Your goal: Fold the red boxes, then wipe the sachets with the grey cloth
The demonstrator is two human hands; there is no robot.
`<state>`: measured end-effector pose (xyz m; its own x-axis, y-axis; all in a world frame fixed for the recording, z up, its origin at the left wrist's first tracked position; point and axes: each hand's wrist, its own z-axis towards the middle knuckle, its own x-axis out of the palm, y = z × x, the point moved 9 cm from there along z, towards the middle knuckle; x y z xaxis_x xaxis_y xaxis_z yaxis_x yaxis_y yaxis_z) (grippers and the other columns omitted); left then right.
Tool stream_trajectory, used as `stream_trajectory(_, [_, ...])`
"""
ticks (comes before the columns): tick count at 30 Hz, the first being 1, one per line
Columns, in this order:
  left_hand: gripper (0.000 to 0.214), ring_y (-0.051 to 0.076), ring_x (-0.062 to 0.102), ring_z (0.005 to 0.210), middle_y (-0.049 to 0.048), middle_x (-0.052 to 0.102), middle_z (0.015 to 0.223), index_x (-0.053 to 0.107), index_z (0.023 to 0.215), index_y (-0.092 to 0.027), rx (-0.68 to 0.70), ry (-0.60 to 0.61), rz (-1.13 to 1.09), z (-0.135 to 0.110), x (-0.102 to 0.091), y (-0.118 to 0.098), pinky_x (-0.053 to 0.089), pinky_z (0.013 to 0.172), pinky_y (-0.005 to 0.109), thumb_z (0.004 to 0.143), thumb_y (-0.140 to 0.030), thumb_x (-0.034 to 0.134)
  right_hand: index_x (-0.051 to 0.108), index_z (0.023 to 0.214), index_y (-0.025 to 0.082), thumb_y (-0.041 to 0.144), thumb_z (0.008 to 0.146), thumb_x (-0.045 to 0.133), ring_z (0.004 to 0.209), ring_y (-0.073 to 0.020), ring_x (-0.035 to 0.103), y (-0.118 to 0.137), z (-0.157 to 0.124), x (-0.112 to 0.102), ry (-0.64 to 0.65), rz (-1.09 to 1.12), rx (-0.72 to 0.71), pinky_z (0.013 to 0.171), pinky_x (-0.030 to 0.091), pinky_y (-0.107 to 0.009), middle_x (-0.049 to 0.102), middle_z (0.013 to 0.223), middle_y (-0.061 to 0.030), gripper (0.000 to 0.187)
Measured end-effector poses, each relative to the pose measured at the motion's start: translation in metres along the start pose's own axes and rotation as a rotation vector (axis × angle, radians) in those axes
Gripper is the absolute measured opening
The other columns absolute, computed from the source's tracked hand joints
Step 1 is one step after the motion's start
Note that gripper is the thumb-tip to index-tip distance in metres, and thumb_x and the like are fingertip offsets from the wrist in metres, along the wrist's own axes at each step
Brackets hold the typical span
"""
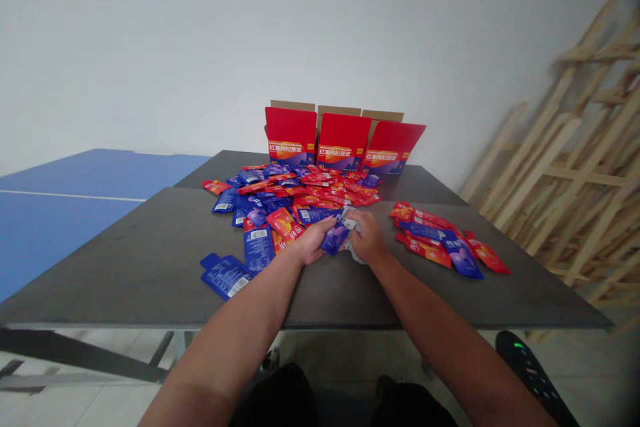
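Note:
My left hand (315,240) is closed on a blue pouch (336,237), holding it a little above the dark table near its front. A grey cloth (354,250) is bunched in my right hand (369,237), which presses it against the pouch's right side. Part of the pouch is hidden by the cloth and fingers. Beyond and left of my hands spreads a loose pile of red and blue pouches (285,227). To the right lies a smaller group of red and blue pouches (425,232).
Three red boxes (291,130) with raised flaps stand in a row at the back of the table (140,253). A blue table (75,213) with a white line adjoins on the left. Wooden frames (565,147) lean against the wall at right.

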<state>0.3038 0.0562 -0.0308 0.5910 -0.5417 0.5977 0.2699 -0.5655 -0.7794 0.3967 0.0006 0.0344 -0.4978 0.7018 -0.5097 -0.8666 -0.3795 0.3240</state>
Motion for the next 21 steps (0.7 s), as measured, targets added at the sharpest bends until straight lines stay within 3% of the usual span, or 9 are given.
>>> stream_trajectory(5, [0.031, 0.022, 0.07, 0.073, 0.0097, 0.07, 0.092, 0.058, 0.114, -0.017, -0.052, -0.007, -0.036, -0.001, -0.004, 0.001, 0.055, 0.057, 0.031, 0.087, -0.032, 0.06, 0.063, 0.104, 0.017, 0.012, 0.077, 0.046, 0.094, -0.0262, 0.059, -0.031, -0.003, -0.013, -0.114, -0.067, 0.276, 0.086, 0.05, -0.043, 0.067, 0.097, -0.01, 0.032])
stream_trajectory(7, [0.031, 0.022, 0.07, 0.075, 0.0095, 0.07, 0.091, 0.059, 0.113, -0.016, -0.072, -0.017, -0.12, 0.0, -0.006, 0.0, 0.055, 0.06, 0.032, 0.089, -0.035, 0.056, 0.062, 0.105, 0.017, 0.012, 0.078, 0.046, 0.095, -0.0262, 0.059, -0.029, -0.003, -0.02, -0.165, -0.079, 0.277, 0.087, 0.049, -0.043, 0.067, 0.099, -0.0103, 0.032])
stream_trajectory(10, [0.031, 0.02, 0.068, 0.07, 0.0078, 0.069, 0.083, 0.062, 0.105, -0.013, -0.066, -0.033, -0.269, 0.0, -0.009, -0.005, 0.054, 0.06, 0.032, 0.091, -0.039, 0.051, 0.061, 0.107, 0.018, 0.011, 0.078, 0.048, 0.101, -0.025, 0.059, 0.005, 0.001, -0.02, -0.126, 0.017, 0.03, 0.093, 0.048, -0.043, 0.066, 0.105, -0.0105, 0.033])
stream_trajectory(13, [0.038, 0.016, 0.06, 0.053, 0.0054, 0.064, 0.066, 0.064, 0.096, -0.01, -0.071, 0.004, -0.351, -0.001, -0.008, -0.008, 0.047, 0.051, 0.026, 0.091, -0.045, 0.049, 0.06, 0.111, 0.02, 0.01, 0.074, 0.051, 0.106, -0.0236, 0.059, 0.055, -0.006, -0.004, 0.072, 0.166, -0.301, 0.094, 0.048, -0.043, 0.065, 0.11, -0.0098, 0.039])
stream_trajectory(15, [0.045, 0.014, 0.053, 0.045, 0.0035, 0.058, 0.057, 0.066, 0.094, -0.009, -0.106, 0.043, -0.351, -0.003, -0.004, -0.006, 0.041, 0.044, 0.024, 0.09, -0.051, 0.049, 0.06, 0.113, 0.021, 0.011, 0.074, 0.053, 0.109, -0.0241, 0.058, 0.079, -0.014, 0.006, 0.187, 0.198, -0.434, 0.095, 0.048, -0.044, 0.064, 0.115, -0.0103, 0.041])
stream_trajectory(18, [0.052, 0.012, 0.05, 0.044, 0.0026, 0.057, 0.056, 0.067, 0.094, -0.009, -0.152, 0.071, -0.323, -0.006, -0.001, -0.001, 0.038, 0.044, 0.023, 0.087, -0.058, 0.051, 0.06, 0.118, 0.019, 0.014, 0.075, 0.054, 0.114, -0.0258, 0.056, 0.09, -0.018, 0.015, 0.236, 0.149, -0.462, 0.098, 0.047, -0.046, 0.059, 0.123, -0.0129, 0.044])
stream_trajectory(21, [0.055, 0.014, 0.056, 0.05, 0.0044, 0.062, 0.062, 0.066, 0.094, -0.01, -0.173, 0.091, -0.277, -0.007, 0.004, 0.004, 0.042, 0.05, 0.024, 0.086, -0.062, 0.05, 0.057, 0.125, 0.019, 0.012, 0.075, 0.05, 0.118, -0.0261, 0.053, 0.081, -0.015, 0.018, 0.226, 0.106, -0.394, 0.102, 0.044, -0.048, 0.058, 0.126, -0.0124, 0.05])
